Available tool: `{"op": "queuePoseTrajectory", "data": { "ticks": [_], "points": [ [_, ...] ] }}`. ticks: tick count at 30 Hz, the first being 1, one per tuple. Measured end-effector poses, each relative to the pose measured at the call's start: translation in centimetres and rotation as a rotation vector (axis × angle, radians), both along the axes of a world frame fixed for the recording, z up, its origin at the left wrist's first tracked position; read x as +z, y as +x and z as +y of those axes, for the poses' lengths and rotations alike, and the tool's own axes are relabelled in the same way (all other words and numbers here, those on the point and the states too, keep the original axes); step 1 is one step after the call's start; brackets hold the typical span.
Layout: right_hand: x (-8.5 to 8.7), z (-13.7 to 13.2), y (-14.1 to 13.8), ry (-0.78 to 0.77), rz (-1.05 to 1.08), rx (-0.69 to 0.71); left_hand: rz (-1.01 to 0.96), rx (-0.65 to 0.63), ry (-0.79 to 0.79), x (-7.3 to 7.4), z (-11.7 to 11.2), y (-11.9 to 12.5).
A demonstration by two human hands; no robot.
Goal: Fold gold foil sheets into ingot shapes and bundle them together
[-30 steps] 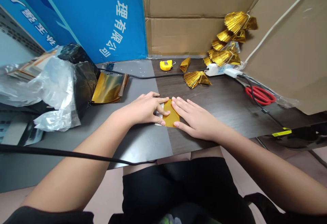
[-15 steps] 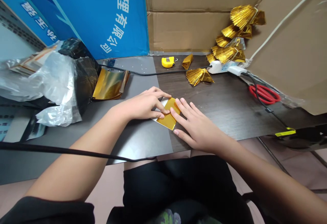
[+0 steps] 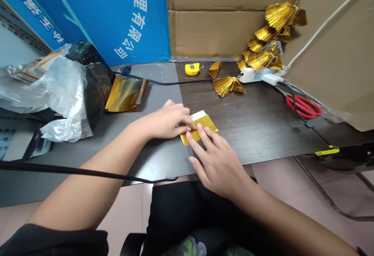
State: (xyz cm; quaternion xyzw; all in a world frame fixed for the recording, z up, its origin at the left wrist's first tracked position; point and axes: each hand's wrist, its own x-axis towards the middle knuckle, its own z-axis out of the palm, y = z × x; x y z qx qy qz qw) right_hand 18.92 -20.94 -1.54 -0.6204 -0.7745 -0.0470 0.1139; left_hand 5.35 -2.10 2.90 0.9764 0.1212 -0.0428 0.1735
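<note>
Gold-faced rectangular foil paper with a white strip along its far edge is lying near the front of the long table, part grey and part dark wood-grain, mostly on the dark side. Behind, tall brown cardboard is standing beside a printed blue board.

From a black sleeve, the left forearm is slanting forward and inward; the right forearm is angling in from the opposite side, so both are converging on the paper. The left hand is resting palm down at the paper's left side, its fingers bending, with thumb and index tips meeting the gold surface close together; whether they are pinching it or only pressing, I cannot tell. The right hand is lying lower and nearer the body, back upward, its fingers spreading and clasping nothing. Its index and middle tips are touching the gold surface just beside the left fingertips, while its thumb is pointing left, clear of the paper's near edge.

Farther off, a flat stack of gold foil sheets is sitting to the left, and a small pleated gold foil fan is lying beyond the paper.
</note>
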Motion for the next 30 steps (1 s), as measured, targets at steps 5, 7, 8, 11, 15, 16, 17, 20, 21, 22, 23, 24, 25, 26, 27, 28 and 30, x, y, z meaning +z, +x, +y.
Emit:
{"op": "queuePoseTrajectory", "data": {
  "ticks": [5,7,8,11,15,16,17,20,21,22,23,24,25,26,27,28,30],
  "points": [
    [0.0,1.0,-0.6,0.050,-0.007,-0.101,0.030,0.189,0.070,0.2,-0.5,0.3],
    [-0.1,1.6,0.0,0.061,0.012,-0.108,0.073,0.264,0.095,0.4,-0.6,0.3],
    [-0.1,2.0,0.4,0.061,0.029,-0.110,0.100,0.289,0.103,0.5,-0.7,0.4],
    [0.4,3.3,1.8,0.026,0.106,-0.169,0.165,0.345,0.118,0.8,-0.9,0.5],
    [0.9,4.7,3.2,-0.029,0.215,-0.135,0.150,0.370,0.048,0.8,-0.9,0.6],
    [0.9,4.9,3.4,-0.018,0.233,-0.114,0.139,0.374,0.022,0.7,-0.8,0.6],
    [0.8,5.0,3.6,-0.002,0.240,-0.099,0.133,0.377,0.001,0.7,-0.8,0.6],
    [0.2,5.1,3.7,0.057,0.217,-0.098,0.149,0.356,0.005,1.0,-1.0,0.6],
    [0.1,5.0,3.6,0.078,0.206,-0.104,0.161,0.338,0.031,1.1,-1.2,0.7],
    [0.0,5.0,3.5,0.100,0.193,-0.107,0.172,0.322,0.063,1.2,-1.5,0.7],
    [0.0,4.9,3.5,0.116,0.180,-0.107,0.181,0.312,0.094,1.4,-1.8,0.8],
    [0.1,4.9,3.4,0.120,0.168,-0.106,0.187,0.309,0.118,1.5,-2.2,0.9],
    [0.2,4.9,3.4,0.106,0.158,-0.110,0.193,0.313,0.133,1.6,-2.5,1.0],
    [0.3,4.9,3.4,0.080,0.147,-0.120,0.200,0.321,0.142,1.6,-2.8,1.1],
    [0.5,4.9,3.5,0.051,0.135,-0.134,0.206,0.329,0.149,1.5,-3.1,1.1],
    [0.6,5.0,3.6,0.027,0.121,-0.147,0.208,0.339,0.157,1.4,-3.4,1.1],
    [0.9,5.2,4.0,0.014,0.096,-0.150,0.190,0.370,0.160,1.1,-3.7,0.8]
  ]
}}
